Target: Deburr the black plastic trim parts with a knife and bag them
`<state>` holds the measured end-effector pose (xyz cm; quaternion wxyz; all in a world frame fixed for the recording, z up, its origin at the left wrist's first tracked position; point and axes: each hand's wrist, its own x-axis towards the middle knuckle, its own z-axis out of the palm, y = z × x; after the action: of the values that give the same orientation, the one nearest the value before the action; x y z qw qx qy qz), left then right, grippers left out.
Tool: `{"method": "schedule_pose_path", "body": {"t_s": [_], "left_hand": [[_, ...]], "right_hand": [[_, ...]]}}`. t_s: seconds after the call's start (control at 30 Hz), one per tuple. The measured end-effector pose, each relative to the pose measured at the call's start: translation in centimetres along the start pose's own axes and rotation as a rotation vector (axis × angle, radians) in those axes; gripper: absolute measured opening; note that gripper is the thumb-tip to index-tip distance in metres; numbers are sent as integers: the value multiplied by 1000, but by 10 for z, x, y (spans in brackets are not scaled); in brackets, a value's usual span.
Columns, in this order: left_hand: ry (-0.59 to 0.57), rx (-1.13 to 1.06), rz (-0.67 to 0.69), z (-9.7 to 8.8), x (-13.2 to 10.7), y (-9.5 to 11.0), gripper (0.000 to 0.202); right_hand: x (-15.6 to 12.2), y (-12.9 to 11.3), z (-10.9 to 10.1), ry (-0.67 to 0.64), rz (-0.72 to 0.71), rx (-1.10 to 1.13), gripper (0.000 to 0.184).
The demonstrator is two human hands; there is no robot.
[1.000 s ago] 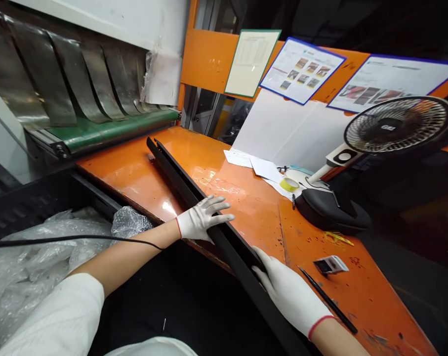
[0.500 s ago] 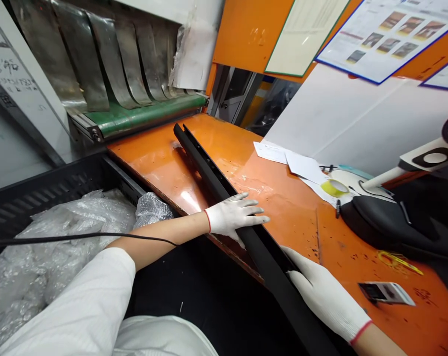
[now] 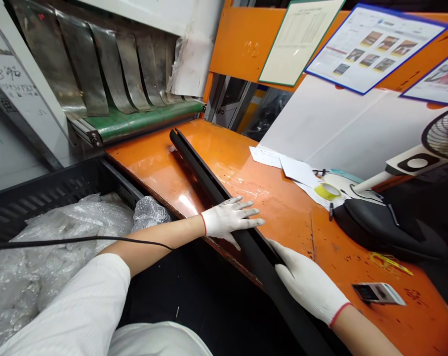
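A long black plastic strip (image 3: 199, 170) lies diagonally across the orange workbench (image 3: 279, 212), from near the green conveyor belt (image 3: 135, 121) down past the bench's front edge. My left hand (image 3: 229, 220), in a white glove, rests flat over the strip's middle with fingers spread. My right hand (image 3: 307, 282), also gloved, grips the strip lower down, thumb on its top edge.
A black crate (image 3: 49, 185) with bubble wrap (image 3: 61, 232) stands at the left. A fan base (image 3: 383, 225), a yellow tape roll (image 3: 327, 190), papers (image 3: 283, 163) and a small white card (image 3: 379, 292) lie on the bench's right side. Instruction sheets (image 3: 372, 44) hang behind.
The view shifted left and down then slightly back. Both hands stay on the black strip; my right hand slid a little up along it toward my left hand.
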<state>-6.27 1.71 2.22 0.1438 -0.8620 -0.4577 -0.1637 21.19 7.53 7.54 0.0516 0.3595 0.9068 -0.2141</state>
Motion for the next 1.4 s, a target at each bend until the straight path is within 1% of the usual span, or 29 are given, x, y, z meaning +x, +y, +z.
{"method": "schedule_pose_path", "body": {"t_s": [0.1, 0.2, 0.27, 0.33, 0.37, 0.43, 0.47, 0.5, 0.53, 0.57, 0.6, 0.63, 0.67, 0.7, 0.73, 0.77, 0.83, 0.87, 0.93, 0.97, 1.03, 1.1, 1.13, 1.2, 1.23, 1.27, 1.3, 1.33, 1.4], "left_hand": [[-19, -54, 12, -2, 5, -2, 84], [-8, -76, -16, 0, 12, -2, 90], [11, -76, -61, 2, 18, -1, 97], [17, -78, -116, 1, 23, 2, 102], [21, -78, -146, 0, 24, 4, 104], [61, -80, -221, -6, 14, 11, 102], [110, -81, -289, -10, 3, 15, 95], [179, -76, -403, -14, -13, 20, 82], [249, -65, -552, -16, -34, 26, 67], [318, -44, -752, -18, -58, 32, 50], [356, 7, -996, -19, -86, 37, 39], [310, 61, -1189, -19, -115, 42, 44], [194, 84, -1312, -19, -143, 45, 61], [57, 73, -1384, -20, -171, 48, 80], [-51, 43, -1414, -21, -197, 49, 86], [-119, -6, -1432, -25, -219, 48, 79], [-145, -111, -1503, -36, -254, 44, 50], [-129, -143, -1543, -45, -266, 41, 43], [-96, -153, -1609, -66, -282, 32, 50], [-82, -132, -1630, -77, -286, 27, 53], [-58, -98, -1649, -96, -288, 19, 51], [-21, -105, -1598, -105, -281, 14, 48], [-13, -117, -1533, -104, -274, 13, 49], [-43, -141, -1366, -90, -257, 14, 60], [-63, -150, -1316, -79, -247, 15, 66], [-74, -159, -1307, -67, -237, 17, 67], [-68, -170, -1332, -55, -229, 18, 62], [-42, -184, -1380, -45, -222, 19, 51], [53, -209, -1476, -36, -216, 17, 28]], "right_hand": [[-4, 2, -1, 0, -36, 79, 74], [-6, -7, -1, 10, -22, 113, 67], [-2, -22, -2, 6, 63, 30, 74], [7, -40, -6, -37, 162, -68, 80], [12, -48, -8, -70, 206, -100, 78], [20, -59, -13, -129, 277, -127, 61], [23, -62, -14, -135, 307, -130, 53], [25, -64, -15, -122, 333, -129, 49], [26, -65, -14, -96, 353, -127, 48], [26, -65, -13, -65, 362, -122, 48], [26, -64, -11, -37, 365, -119, 49], [26, -63, -9, -17, 363, -120, 50], [25, -61, -8, -4, 361, -124, 50], [25, -59, -7, 3, 361, -126, 50], [26, -57, -6, 7, 364, -127, 50], [26, -55, -6, 8, 367, -124, 50], [27, -52, -6, 5, 372, -118, 51], [27, -51, -7, 2, 371, -114, 51], [28, -49, -8, -4, 362, -107, 51], [28, -48, -9, -7, 358, -101, 51], [29, -47, -10, -11, 351, -92, 49], [30, -45, -10, -9, 346, -86, 48], [31, -43, -9, -8, 344, -83, 48], [32, -41, -8, -4, 343, -79, 48], [32, -41, -7, -2, 345, -80, 48], [32, -42, -7, 1, 348, -82, 49], [31, -43, -7, 6, 352, -87, 50], [31, -45, -7, 10, 354, -91, 50], [30, -49, -9, 19, 349, -92, 49]]}}
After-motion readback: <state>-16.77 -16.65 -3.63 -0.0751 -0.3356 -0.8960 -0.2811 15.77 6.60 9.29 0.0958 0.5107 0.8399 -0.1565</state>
